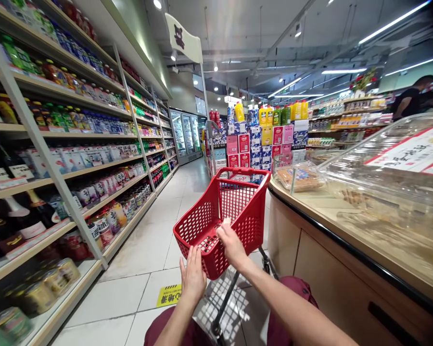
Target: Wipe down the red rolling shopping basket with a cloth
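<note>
A small red plastic shopping cart (pixel 243 226) with a perforated basket stands right in front of me. Its basket looks bare inside, and a dark metal leg with wheels reaches down to the floor. Against the near left corner of the basket lies my left hand (pixel 195 274), its fingers stretched out. My right hand (pixel 233 244) has its fingers curled over the basket's near right rim. Part of that rim is hidden under the hand.
Tall drink shelves (pixel 124 115) line the left side. To the right is a counter (pixel 328 259) with clear covers over packed food. Stacked drink cartons (pixel 243 144) stand ahead. A yellow floor sticker (pixel 169 295) lies on the tiles. A person (pixel 411 98) is at far right.
</note>
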